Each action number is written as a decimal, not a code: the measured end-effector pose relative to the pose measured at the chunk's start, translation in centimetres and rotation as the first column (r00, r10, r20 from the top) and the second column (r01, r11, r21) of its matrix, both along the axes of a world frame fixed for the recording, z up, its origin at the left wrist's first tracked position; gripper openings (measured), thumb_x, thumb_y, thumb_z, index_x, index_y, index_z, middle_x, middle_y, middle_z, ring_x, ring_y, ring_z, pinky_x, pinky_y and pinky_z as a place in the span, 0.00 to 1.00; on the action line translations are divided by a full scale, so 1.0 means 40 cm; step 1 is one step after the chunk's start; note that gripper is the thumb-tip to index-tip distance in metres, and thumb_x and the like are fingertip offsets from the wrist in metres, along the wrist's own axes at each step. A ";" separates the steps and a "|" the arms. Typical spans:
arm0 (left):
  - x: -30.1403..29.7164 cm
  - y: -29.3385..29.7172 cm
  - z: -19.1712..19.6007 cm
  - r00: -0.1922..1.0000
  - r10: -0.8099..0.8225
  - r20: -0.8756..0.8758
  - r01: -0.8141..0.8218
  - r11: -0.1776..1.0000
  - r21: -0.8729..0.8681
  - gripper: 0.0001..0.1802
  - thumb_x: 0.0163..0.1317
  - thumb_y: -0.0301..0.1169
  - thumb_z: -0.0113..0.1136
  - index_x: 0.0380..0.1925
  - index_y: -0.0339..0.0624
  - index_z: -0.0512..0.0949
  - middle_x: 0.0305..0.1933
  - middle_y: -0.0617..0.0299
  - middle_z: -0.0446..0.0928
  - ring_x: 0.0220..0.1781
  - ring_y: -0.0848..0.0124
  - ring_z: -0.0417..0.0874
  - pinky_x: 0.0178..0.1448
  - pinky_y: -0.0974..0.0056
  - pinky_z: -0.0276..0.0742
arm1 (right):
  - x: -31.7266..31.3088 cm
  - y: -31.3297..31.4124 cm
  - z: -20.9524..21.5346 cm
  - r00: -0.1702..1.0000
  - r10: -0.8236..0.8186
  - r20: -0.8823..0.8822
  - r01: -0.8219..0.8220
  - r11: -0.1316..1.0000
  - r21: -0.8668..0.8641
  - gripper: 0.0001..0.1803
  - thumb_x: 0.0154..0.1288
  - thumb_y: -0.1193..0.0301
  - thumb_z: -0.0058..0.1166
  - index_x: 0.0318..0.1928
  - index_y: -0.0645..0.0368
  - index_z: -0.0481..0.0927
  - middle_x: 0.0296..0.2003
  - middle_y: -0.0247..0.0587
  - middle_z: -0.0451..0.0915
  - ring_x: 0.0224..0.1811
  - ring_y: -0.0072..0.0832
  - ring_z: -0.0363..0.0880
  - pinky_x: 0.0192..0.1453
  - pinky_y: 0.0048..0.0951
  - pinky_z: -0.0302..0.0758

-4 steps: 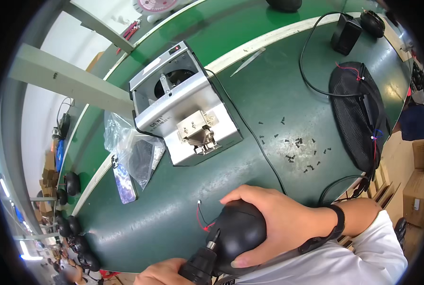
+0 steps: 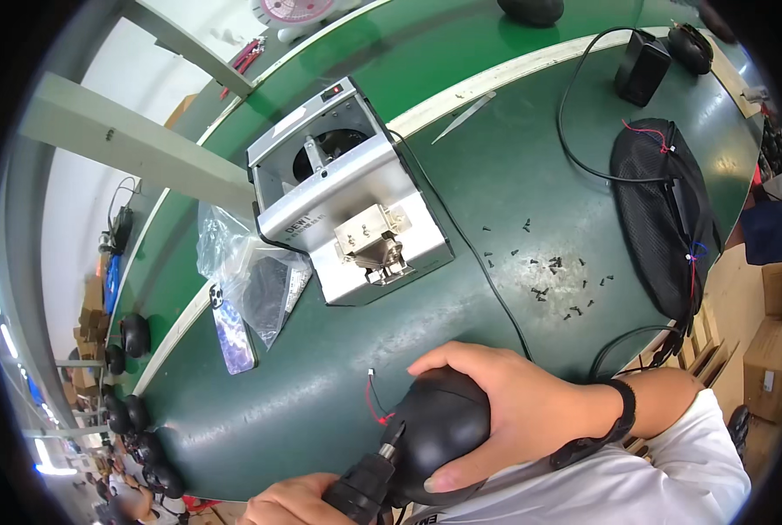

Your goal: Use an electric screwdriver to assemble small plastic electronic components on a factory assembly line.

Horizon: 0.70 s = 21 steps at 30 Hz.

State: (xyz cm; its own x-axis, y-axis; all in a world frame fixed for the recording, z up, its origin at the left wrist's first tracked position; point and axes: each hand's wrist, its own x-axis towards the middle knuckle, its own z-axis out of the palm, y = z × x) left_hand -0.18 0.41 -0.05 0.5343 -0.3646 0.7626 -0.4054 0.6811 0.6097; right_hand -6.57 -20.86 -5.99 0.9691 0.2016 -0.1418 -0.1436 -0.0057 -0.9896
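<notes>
At the table's near edge my right hand is wrapped over a smooth black rounded housing, thumb on the near side and fingers over the far side. My left hand grips a black electric screwdriver by its body. The bit points up and right, its tip at the left side of the housing; whether it sits in a screw I cannot tell. From the housing's left side comes a thin red and black wire ending in a small white connector. Part of the housing lies hidden under my right hand.
Several small black screws lie scattered right of centre. A silver screw-feeder machine stands at the back left, beside plastic bags and a phone. Tweezers, a long black mesh-covered part and a cable lie farther back and right.
The view has shifted slightly, so the table things appear a little farther right. Both hands keep their grips, and the screwdriver tip stays at the housing.
</notes>
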 end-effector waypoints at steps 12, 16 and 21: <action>-0.035 0.001 0.012 0.931 0.179 -0.319 -0.209 0.976 -0.062 0.27 0.77 0.56 0.43 0.51 0.46 0.81 0.27 0.69 0.74 0.26 0.73 0.73 0.30 0.65 0.71 | 0.000 0.010 0.014 0.999 0.000 0.032 0.004 0.991 -0.132 0.54 0.44 0.45 0.79 0.63 0.68 0.68 0.57 0.56 0.75 0.60 0.47 0.77 0.66 0.39 0.73; -0.037 -0.018 0.006 0.860 0.291 -0.420 -0.355 0.932 -0.080 0.29 0.77 0.59 0.43 0.48 0.46 0.82 0.27 0.68 0.75 0.27 0.73 0.73 0.31 0.66 0.70 | -0.017 0.035 0.028 0.995 -0.095 0.029 0.099 0.977 -0.188 0.55 0.43 0.47 0.80 0.63 0.69 0.66 0.57 0.59 0.73 0.59 0.49 0.77 0.64 0.41 0.75; -0.032 -0.029 -0.007 0.830 0.201 -0.521 -0.361 0.904 -0.227 0.25 0.78 0.54 0.45 0.44 0.46 0.82 0.27 0.68 0.75 0.27 0.76 0.73 0.31 0.68 0.69 | -0.033 0.052 0.023 0.990 -0.128 0.061 0.139 0.966 -0.217 0.56 0.41 0.47 0.80 0.63 0.69 0.66 0.56 0.59 0.73 0.58 0.50 0.78 0.62 0.42 0.77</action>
